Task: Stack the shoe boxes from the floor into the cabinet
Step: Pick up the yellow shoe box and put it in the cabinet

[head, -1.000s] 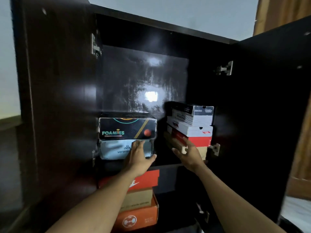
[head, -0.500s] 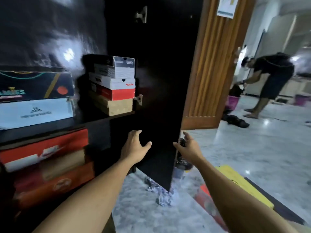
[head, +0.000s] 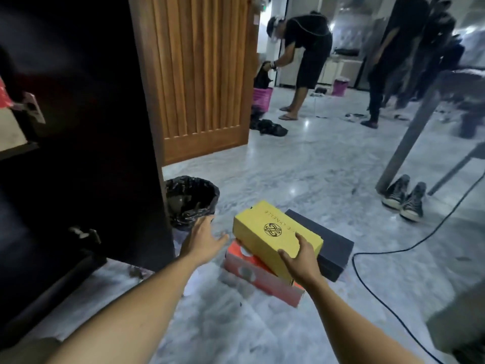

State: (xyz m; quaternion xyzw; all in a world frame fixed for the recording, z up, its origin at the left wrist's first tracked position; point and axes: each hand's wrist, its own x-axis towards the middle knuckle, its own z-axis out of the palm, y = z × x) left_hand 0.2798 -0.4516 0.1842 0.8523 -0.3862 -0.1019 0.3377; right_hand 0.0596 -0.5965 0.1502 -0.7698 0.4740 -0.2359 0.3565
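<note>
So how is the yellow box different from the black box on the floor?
The yellow box is bright with a round dark logo on its lid; the black box looks plain. The yellow box lies tilted on a red box, under the right hand; the black box lies flat, untouched. Both are closed shoe boxes.

Lower centre of the frame: yellow cardboard shoe box (head: pixel 275 233), lid printed with a round black emblem and small lettering, upside down, too blurred to read.
</note>
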